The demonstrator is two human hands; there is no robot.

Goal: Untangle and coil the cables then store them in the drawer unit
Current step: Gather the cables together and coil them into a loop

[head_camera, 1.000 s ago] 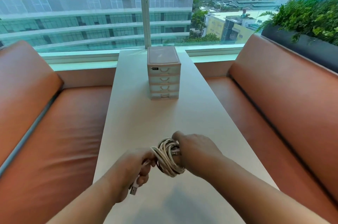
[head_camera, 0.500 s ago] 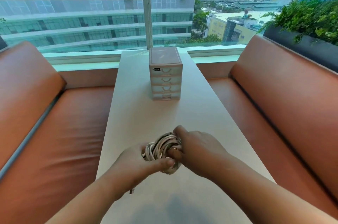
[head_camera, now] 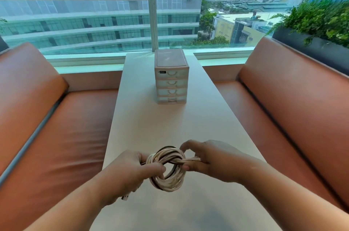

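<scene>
A coil of white and dark cables [head_camera: 171, 181] hangs just above the near part of the white table [head_camera: 151, 128]. My left hand [head_camera: 130, 172] grips the coil's left side, thumb through the ring, and a plug end [head_camera: 125, 197] sticks out below that hand. My right hand [head_camera: 209, 159] pinches a cable strand that crosses the coil's top right. The small drawer unit [head_camera: 171, 77], with several shut drawers, stands at the far middle of the table.
Orange-brown bench seats [head_camera: 62, 136] [head_camera: 283, 117] flank the narrow table on both sides. A window with a ledge [head_camera: 85, 60] runs behind the drawer unit. A planter with green leaves [head_camera: 321, 28] sits behind the right backrest.
The coil has turned flatter, its open ring facing me. My left thumb has gone through the ring, and my right hand has pulled a strand across the coil's top.
</scene>
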